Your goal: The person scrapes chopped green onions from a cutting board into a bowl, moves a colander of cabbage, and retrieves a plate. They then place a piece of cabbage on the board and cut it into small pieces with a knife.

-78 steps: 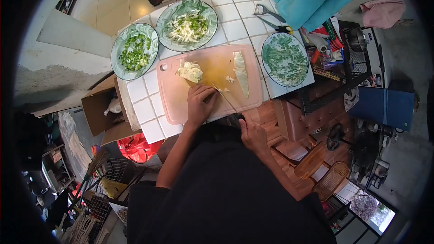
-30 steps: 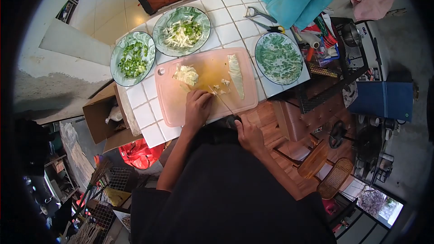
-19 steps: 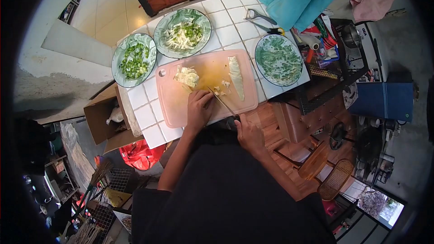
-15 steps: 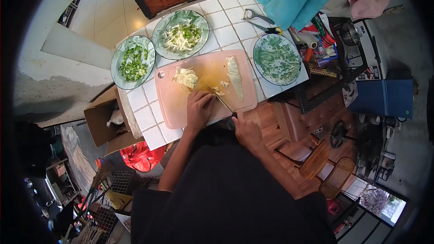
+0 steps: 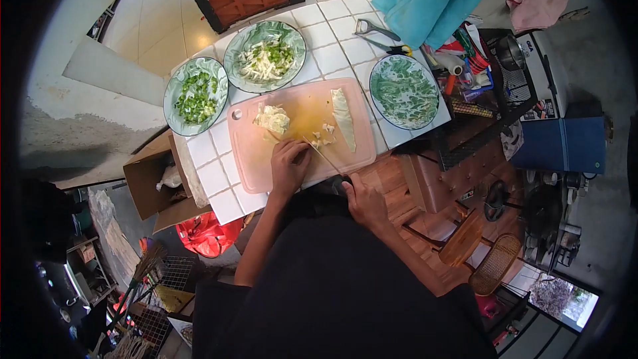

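Note:
A knife (image 5: 323,158) lies angled over the pink cutting board (image 5: 249,166), its dark handle in the closed grip of my right hand (image 5: 366,202) by the board's near edge. Beside the blade's tip, my left hand (image 5: 289,163) presses curled fingers down on the board; whatever sits under them is hidden. Just beyond those fingers is a heap of pale shredded, cabbage-like leaf (image 5: 272,119). Small cut bits (image 5: 322,137) are scattered right of the blade. Farther right, a long pale leafy wedge (image 5: 343,119) lies flat.
Behind the board are a bowl (image 5: 234,74) of pale shreds with green pieces and another bowl (image 5: 168,108) of chopped greens. A green-patterned plate (image 5: 428,103) stands right, near a peeler (image 5: 377,29) and yellow-handled scissors (image 5: 401,49). Teal cloth (image 5: 438,0) hangs at the tiled counter's (image 5: 332,60) far corner.
The knife and my right hand have shifted slightly down toward me. My left hand has edged a little left and lower. The small bits beside the blade lie more spread out.

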Motion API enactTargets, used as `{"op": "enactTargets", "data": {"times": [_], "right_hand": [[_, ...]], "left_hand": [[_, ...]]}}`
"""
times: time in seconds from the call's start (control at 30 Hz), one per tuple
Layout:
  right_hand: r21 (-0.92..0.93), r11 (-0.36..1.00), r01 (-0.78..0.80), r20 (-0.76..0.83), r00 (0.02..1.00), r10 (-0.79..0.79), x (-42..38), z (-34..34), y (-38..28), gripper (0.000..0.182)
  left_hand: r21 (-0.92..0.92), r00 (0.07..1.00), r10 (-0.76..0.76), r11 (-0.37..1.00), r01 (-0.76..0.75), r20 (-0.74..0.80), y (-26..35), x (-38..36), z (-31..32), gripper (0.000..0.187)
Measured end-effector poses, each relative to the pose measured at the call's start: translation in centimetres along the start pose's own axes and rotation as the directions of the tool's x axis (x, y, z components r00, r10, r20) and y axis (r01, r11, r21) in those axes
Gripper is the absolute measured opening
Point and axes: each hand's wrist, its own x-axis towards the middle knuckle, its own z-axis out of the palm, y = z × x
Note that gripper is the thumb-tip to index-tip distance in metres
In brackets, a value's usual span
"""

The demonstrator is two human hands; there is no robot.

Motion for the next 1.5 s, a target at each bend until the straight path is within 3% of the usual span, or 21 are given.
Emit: {"op": "enactTargets", "data": {"times": [0.47, 0.9, 1.23, 1.5], "right_hand": [[-0.131, 0.991, -0.008, 0.009, 1.0, 0.009, 1.7, 0.6, -0.8, 0.025], [0.003, 1.0, 0.01, -0.005, 1.0, -0.01, -0.3, 0.5, 0.0, 0.027], [-0.085, 0.996, 0.01, -0.025, 1.0, -0.012, 0.0, 1.1, -0.4, 0.027], [-0.074, 0.997, 0.006, -0.059, 0.998, -0.01, 0.3, 1.3, -1.2, 0.026]], "left_hand": [[0.018, 0.999, 0.037, 0.999, -0.037, 0.005, 1.2, 0.1, -0.4, 0.015], [0.011, 0.999, 0.039, 0.999, -0.039, -0.03, 0.6, -0.3, -0.3, 0.014], [-0.008, 1.0, 0.001, 1.0, -0.001, -0.022, 0.8, -0.3, -0.2, 0.013], [0.017, 0.998, 0.069, 0.998, -0.069, -0.001, 1.3, -0.3, -0.8, 0.014]]}}
